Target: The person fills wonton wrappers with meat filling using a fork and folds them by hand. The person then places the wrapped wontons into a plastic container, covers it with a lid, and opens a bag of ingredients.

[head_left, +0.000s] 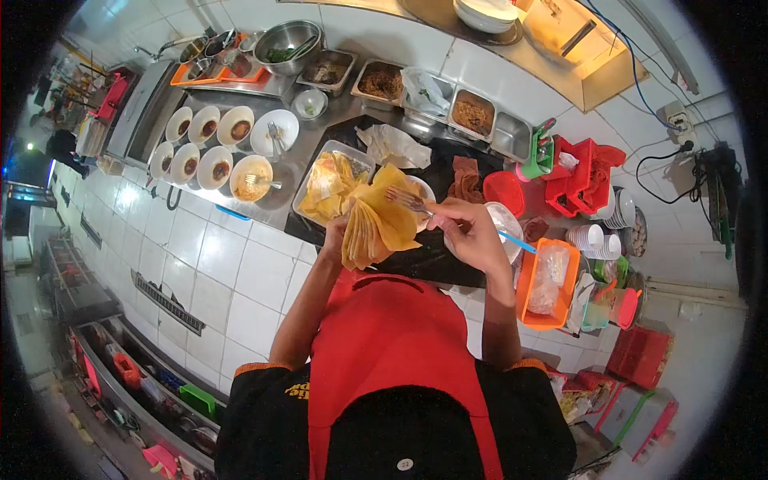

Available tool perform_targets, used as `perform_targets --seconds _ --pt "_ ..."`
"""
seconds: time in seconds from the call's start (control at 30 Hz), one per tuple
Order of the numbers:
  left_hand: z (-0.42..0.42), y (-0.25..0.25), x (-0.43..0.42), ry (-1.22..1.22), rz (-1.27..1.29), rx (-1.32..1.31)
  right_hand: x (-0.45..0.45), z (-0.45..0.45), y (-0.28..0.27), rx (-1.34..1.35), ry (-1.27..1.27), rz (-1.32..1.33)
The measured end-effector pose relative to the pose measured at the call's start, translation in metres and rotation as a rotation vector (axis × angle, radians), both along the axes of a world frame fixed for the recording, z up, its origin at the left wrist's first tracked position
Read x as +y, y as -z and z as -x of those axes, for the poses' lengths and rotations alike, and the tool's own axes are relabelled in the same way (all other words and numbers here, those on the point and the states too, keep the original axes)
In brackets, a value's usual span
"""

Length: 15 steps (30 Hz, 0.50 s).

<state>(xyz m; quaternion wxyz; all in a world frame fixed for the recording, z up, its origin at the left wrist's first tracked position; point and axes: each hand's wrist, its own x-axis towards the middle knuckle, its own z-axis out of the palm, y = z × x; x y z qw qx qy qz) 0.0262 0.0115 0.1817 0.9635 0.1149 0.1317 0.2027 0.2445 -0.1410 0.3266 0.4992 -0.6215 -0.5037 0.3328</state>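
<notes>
Left hand (336, 238): fingers gripping wrapper stack (378, 224). Right hand (470, 232): fingers gripping fork (412, 202). Apparently midway: more wrappers (324, 186) in tray (362, 154).

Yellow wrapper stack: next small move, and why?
I'd probably draw the fork lightly across the yellow wrapper stack: the right hand holds the fork with its tines over the top sheets, and the left hand grips the stack, its edges fanned.
</notes>
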Motion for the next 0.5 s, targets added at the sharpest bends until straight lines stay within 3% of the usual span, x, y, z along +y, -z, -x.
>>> perform_targets --seconds 0.07,0.1,0.17,0.27,0.37,0.5 --pt "-0.002 0.007 -0.004 -0.049 -0.177 0.08 0.002 -0.007 0.018 -0.047 -0.006 -0.067" --pt "-0.006 -0.007 -0.006 -0.044 -0.178 0.08 0.005 -0.012 0.022 -0.025 -0.002 -0.006" --pt "-0.014 -0.045 -0.014 -0.131 -0.175 0.317 0.005 -0.021 0.032 -0.003 0.003 0.059" --pt "-0.012 -0.017 -0.006 -0.093 -0.061 0.26 0.006 -0.029 0.048 0.071 -0.001 0.113" --pt "-0.007 0.007 -0.001 -0.079 -0.078 0.114 0.006 -0.021 0.049 0.04 -0.017 -0.008" --pt "-0.012 -0.02 -0.009 -0.156 -0.038 0.142 0.009 0.002 0.047 -0.149 0.125 -0.07"
